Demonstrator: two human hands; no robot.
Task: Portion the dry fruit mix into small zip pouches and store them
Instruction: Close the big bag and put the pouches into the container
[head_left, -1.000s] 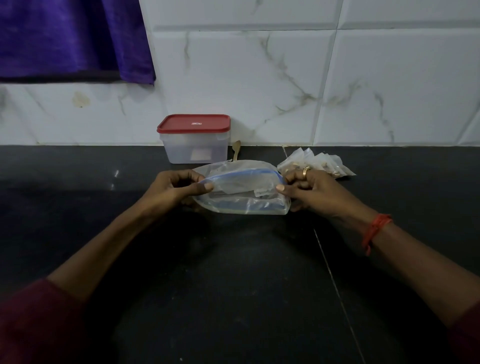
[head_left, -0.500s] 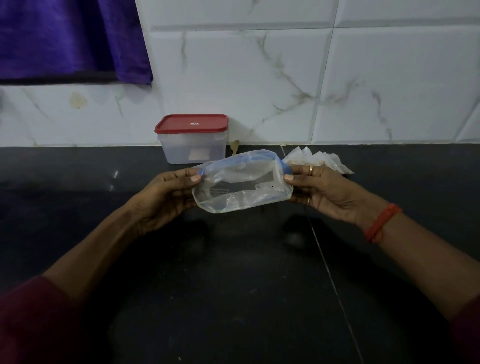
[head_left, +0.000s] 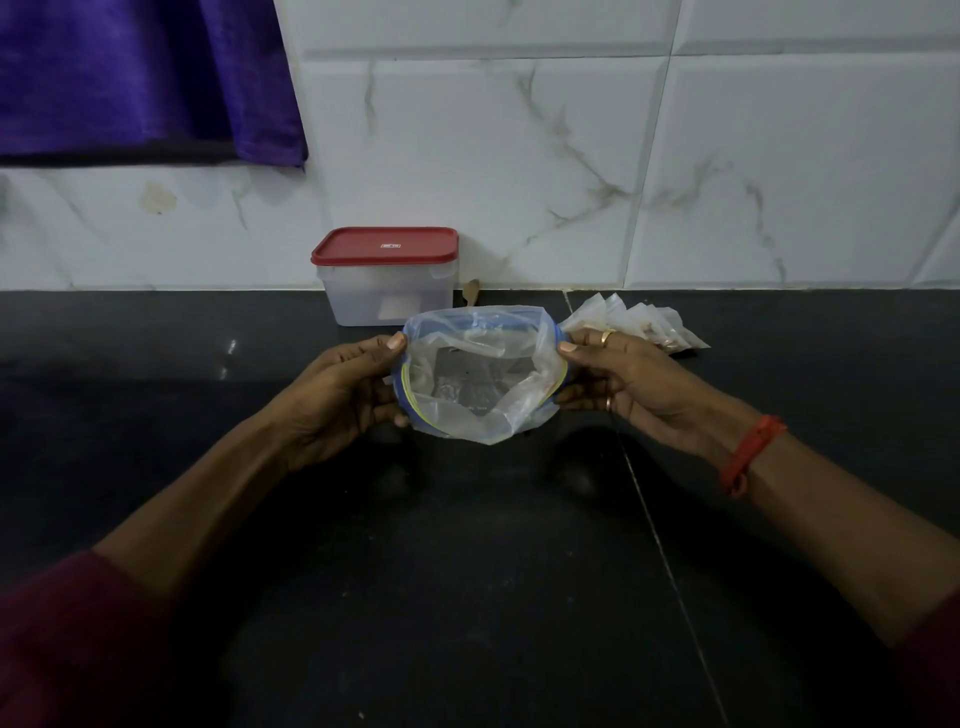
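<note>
A clear zip bag with a blue zip strip is held up above the black counter, its mouth pulled wide and facing me. My left hand grips its left edge, thumb on the rim. My right hand grips its right edge in the same way. Several small filled pouches lie in a fanned pile on the counter just behind my right hand. What lies inside the big bag is unclear.
A clear plastic box with a red lid stands against the tiled wall behind the bag. A small wooden spoon leans beside it. A purple cloth hangs at the upper left.
The zip bag has been lifted off the counter and tipped toward me. Both hands have spread its mouth from nearly flat to wide.
</note>
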